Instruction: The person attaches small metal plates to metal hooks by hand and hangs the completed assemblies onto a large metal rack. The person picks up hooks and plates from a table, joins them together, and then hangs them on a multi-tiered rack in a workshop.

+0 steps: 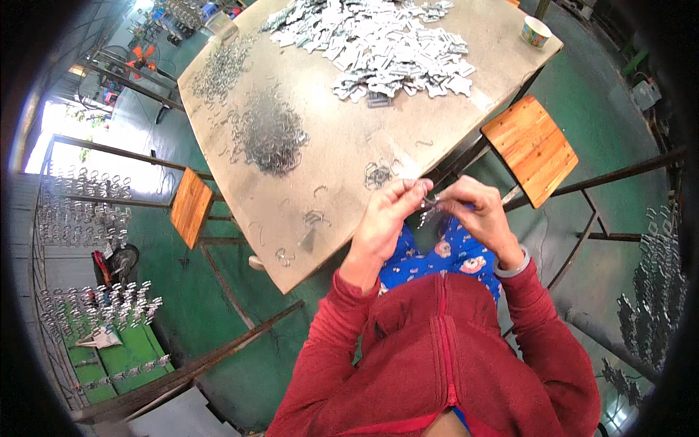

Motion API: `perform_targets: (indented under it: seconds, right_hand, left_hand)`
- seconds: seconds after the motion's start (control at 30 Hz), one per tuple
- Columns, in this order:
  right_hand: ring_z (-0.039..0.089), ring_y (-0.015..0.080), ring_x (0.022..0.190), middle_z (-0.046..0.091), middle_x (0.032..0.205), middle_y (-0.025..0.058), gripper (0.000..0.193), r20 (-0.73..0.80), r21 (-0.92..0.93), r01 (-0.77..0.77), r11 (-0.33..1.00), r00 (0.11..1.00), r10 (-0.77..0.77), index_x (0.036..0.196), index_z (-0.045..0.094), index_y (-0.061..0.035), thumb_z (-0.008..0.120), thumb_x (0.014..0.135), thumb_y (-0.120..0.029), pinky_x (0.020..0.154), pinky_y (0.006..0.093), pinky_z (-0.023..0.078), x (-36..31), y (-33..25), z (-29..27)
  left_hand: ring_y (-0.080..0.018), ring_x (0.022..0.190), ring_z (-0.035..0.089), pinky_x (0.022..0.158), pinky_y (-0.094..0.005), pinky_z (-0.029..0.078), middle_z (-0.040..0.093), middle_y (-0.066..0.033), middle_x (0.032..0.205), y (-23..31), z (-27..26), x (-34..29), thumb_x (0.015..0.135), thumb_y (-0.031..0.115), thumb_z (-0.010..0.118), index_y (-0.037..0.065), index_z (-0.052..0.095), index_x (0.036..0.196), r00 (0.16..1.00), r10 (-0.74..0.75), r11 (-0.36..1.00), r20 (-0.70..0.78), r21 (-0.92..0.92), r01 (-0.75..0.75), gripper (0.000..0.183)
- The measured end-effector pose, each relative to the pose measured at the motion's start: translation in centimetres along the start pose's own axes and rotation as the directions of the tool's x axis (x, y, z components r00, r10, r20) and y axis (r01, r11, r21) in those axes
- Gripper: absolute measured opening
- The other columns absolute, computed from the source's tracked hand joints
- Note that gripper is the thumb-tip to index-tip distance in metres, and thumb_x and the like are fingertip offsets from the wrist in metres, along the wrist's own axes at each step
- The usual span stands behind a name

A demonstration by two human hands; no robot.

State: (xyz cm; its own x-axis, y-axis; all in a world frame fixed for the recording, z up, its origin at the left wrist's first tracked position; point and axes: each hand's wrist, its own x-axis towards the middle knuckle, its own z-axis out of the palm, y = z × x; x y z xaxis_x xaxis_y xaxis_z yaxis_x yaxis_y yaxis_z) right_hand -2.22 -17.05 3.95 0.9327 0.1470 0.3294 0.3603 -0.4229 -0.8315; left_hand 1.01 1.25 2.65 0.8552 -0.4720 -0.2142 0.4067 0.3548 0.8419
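Just past the table's near right edge, my left hand (pixel 386 222) and my right hand (pixel 478 211) meet with their fingertips almost touching. Both are pinched on a small metal piece (pixel 428 207), dark and partly shiny; fingers hide most of it, so its exact shape cannot be told. On the table beside my left hand lies a small cluster of bent wire hooks (pixel 378 175). Farther left sits a larger dark heap of wire hooks (pixel 273 138). A broad pile of flat silvery metal plates (pixel 386 47) covers the table's far part.
The tan table (pixel 335 146) has its near corner at my left. A paper cup (pixel 536 31) stands at the far right corner. Wooden stools (pixel 530 149) flank the table. Metal racks with hanging parts (pixel 102 306) stand left and right; an orange fan (pixel 142 60) is far left.
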Motion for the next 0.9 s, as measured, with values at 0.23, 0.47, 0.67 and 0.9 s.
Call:
perform_targets:
  seconds: [0.23, 0.47, 0.67, 0.9]
  right_hand:
    - [0.061, 0.0106, 0.066, 0.065, 0.079, 0.0068, 0.015, 0.144, 0.354, -0.361, 0.863, 0.933, 0.331, 0.094, 0.065, 0.0027, 0.062, 0.08, -0.002, 0.058, 0.0237, 0.049, 1.0, 1.8, -3.5]
    - [0.059, 0.0243, 0.081, 0.065, 0.087, 0.0115, 0.027, -0.22, -0.432, -0.06, 0.9, 0.975, -0.04, 0.102, 0.063, -0.0028, 0.049, 0.08, 0.003, 0.073, 0.0304, 0.048, 11.8, 17.6, -5.2]
    - [0.05, 0.0292, 0.093, 0.057, 0.095, 0.0071, 0.026, 0.304, -0.719, 0.343, 0.605, 0.937, -0.17, 0.101, 0.06, -0.0091, 0.055, 0.075, -0.004, 0.08, 0.0362, 0.045, 15.8, 20.1, -7.4]
    - [0.057, 0.0257, 0.083, 0.061, 0.086, 0.0097, 0.024, 0.304, -0.621, 0.309, 0.721, 0.942, -0.142, 0.095, 0.064, -0.0056, 0.06, 0.072, -0.004, 0.073, 0.0342, 0.047, 15.5, 20.0, -10.2]
  left_hand:
    - [-0.005, 0.077, 0.046, 0.07, -0.0199, 0.039, 0.059, -0.0037, 0.101, 0.4, 3.4, -1.6, 0.094, 0.014, 0.05, 0.002, 0.055, 0.097, 0.935, 0.352, 0.812, 0.046, 0.482, -0.329, 0.013]
    - [-0.0067, 0.078, 0.049, 0.071, -0.0208, 0.041, 0.061, -0.0077, 0.1, -0.4, 4.1, -0.4, 0.093, 0.01, 0.05, 0.002, 0.053, 0.095, 0.878, 0.474, 0.729, 0.062, 0.532, -0.431, 0.009]
    - [-0.0123, 0.089, 0.055, 0.082, -0.0264, 0.044, 0.062, -0.0087, 0.1, -0.4, 3.5, -0.6, 0.093, 0.01, 0.05, 0.001, 0.054, 0.098, 0.865, 0.499, 0.712, 0.059, 0.541, -0.447, 0.011]
    - [-0.0068, 0.085, 0.051, 0.078, -0.0205, 0.041, 0.06, -0.0052, 0.1, -1.8, 2.8, -0.3, 0.094, 0.01, 0.048, 0.001, 0.052, 0.1, 0.921, 0.389, 0.864, -0.001, 0.347, -0.365, 0.011]
